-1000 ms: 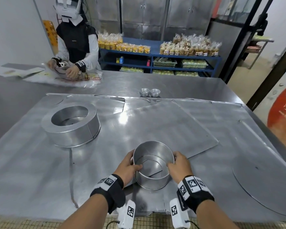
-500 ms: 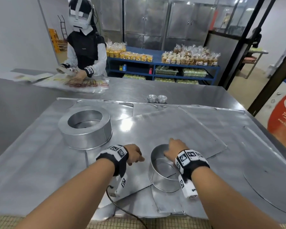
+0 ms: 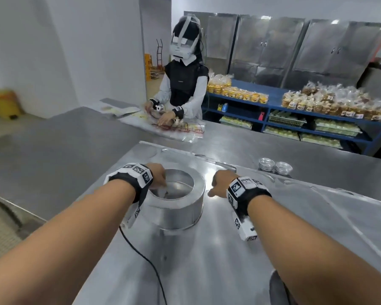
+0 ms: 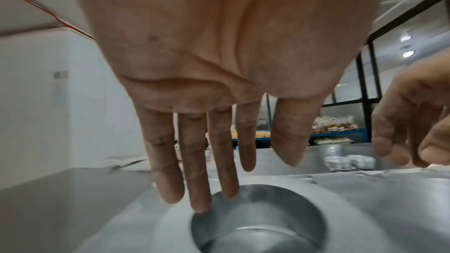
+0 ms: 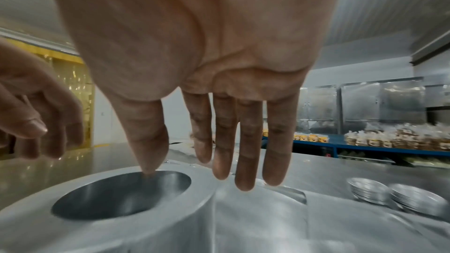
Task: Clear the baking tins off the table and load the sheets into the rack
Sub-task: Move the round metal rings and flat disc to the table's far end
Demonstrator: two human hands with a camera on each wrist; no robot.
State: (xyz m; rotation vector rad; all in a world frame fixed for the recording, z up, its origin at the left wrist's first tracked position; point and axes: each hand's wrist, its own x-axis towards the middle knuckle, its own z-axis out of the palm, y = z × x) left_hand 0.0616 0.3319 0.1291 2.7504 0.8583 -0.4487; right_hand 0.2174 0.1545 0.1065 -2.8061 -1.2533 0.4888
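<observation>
A large ring-shaped baking tin (image 3: 180,208) stands on flat metal sheets (image 3: 207,260) that cover the table. My left hand (image 3: 160,179) hovers over its left rim, with straight fingers (image 4: 197,189) reaching down at the inner edge of the tin (image 4: 258,222). My right hand (image 3: 216,186) is just right of the tin, also with straight fingers. In the right wrist view its thumb (image 5: 151,161) points at the inner rim of the tin (image 5: 121,195) and the other fingers hang past the outer wall. Neither hand holds anything.
Two stacks of small foil tins (image 3: 274,166) sit at the back right of the sheets. A small round tin (image 3: 277,289) shows at the bottom edge. A black cable (image 3: 141,256) trails from my left wrist. Another person (image 3: 183,84) works at the table's far side.
Both hands let go of the small round tin and moved forward and left to the large ring tin. The small tin stayed behind near my right forearm.
</observation>
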